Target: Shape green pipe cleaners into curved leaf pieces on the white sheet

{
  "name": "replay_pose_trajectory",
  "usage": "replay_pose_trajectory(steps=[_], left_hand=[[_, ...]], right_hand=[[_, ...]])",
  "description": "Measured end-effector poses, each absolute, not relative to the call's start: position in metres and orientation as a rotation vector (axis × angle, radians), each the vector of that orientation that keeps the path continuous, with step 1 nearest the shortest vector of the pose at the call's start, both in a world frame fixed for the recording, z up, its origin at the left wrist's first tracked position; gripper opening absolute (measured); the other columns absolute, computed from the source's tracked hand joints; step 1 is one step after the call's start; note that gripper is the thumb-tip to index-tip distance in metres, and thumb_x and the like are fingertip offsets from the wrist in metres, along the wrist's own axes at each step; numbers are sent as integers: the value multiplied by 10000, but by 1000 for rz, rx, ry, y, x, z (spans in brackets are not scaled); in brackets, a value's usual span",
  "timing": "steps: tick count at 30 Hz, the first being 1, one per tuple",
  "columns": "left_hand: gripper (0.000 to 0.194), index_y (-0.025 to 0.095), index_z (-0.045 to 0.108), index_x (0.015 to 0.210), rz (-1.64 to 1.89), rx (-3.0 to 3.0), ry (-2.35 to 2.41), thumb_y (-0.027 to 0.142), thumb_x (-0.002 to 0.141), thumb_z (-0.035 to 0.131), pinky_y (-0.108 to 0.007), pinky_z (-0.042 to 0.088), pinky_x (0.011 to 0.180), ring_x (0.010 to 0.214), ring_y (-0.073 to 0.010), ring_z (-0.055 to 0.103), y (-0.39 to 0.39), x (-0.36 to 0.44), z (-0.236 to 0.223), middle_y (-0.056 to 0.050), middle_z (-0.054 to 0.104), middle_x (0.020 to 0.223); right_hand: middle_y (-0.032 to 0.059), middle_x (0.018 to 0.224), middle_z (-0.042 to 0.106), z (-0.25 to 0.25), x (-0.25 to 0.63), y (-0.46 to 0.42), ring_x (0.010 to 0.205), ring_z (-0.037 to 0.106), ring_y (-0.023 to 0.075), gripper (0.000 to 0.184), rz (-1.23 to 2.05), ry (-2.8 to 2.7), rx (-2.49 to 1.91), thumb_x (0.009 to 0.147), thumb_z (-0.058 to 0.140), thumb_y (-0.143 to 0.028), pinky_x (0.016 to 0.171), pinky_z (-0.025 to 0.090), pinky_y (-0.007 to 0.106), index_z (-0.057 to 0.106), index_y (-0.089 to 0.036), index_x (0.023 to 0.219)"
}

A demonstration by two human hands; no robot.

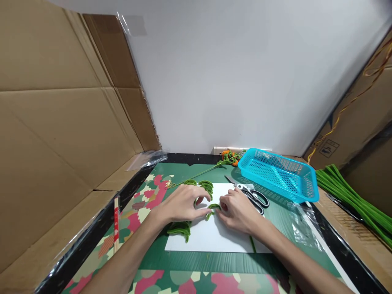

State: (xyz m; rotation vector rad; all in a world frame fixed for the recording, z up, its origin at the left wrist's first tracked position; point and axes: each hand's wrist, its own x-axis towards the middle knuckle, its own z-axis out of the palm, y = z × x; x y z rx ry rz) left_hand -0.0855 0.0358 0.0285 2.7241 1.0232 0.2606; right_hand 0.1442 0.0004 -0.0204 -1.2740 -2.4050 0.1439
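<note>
Both hands work over a white sheet (214, 239) on a green mat. My left hand (180, 203) pinches one end of a bent green pipe cleaner (212, 206) between thumb and fingers. My right hand (237, 209) pinches the other end, fingers curled. Finished green pipe-cleaner leaf shapes lie on the sheet: one pile (180, 229) below my left hand, another (206, 185) beyond it.
Black-handled scissors (255, 197) lie just right of my right hand. A turquoise mesh basket (280, 173) stands at the back right. An orange-flowered stem (228, 158) lies at the back. A bundle of green pipe cleaners (355, 198) sits far right. Cardboard walls stand on both sides.
</note>
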Motion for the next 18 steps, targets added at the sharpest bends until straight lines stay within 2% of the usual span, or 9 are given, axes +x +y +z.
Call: replay_pose_trajectory(steps=[3,7,10,15,18], left_hand=[[283,243,750,1035,234,2699,1019,490,898,727,-285,342,659,736,-181,646,36,-85,26,14,724,823],[429,263,735,1104,169,2665,1003,537,785,819,-281,331,623,712,-187,643,34,-84,26,28,708,800],[461,261,724,1156,127,2683,987,515,784,818,-284,338,620,739,-205,661,31,-80,28,14,716,834],[261,265,708,1181,112,2759,985,337,932,678,-298,366,657,829,-217,692,26,-74,27,2,748,939],[233,275,703,1192,132,2782,997,280,978,611,-299,384,673,864,-211,707,25,-72,25,0,766,997]], right_hand=[[45,807,700,-21,148,-2,838,601,229,64,219,-2356,-1219,882,719,-233,829,359,372,670,-191,878],[63,1043,710,-27,148,-1,994,588,245,201,264,-2335,-1169,918,693,-191,868,366,366,669,-205,1118],[58,1017,701,-34,146,-1,981,591,234,126,289,-2334,-1200,972,644,-170,862,365,363,693,-205,1083],[60,969,695,-38,142,-3,945,603,228,88,296,-2306,-1229,991,630,-164,853,368,368,710,-193,1017],[56,947,698,-36,141,-5,907,600,225,77,307,-2305,-1226,982,641,-155,809,371,363,709,-187,1000]])
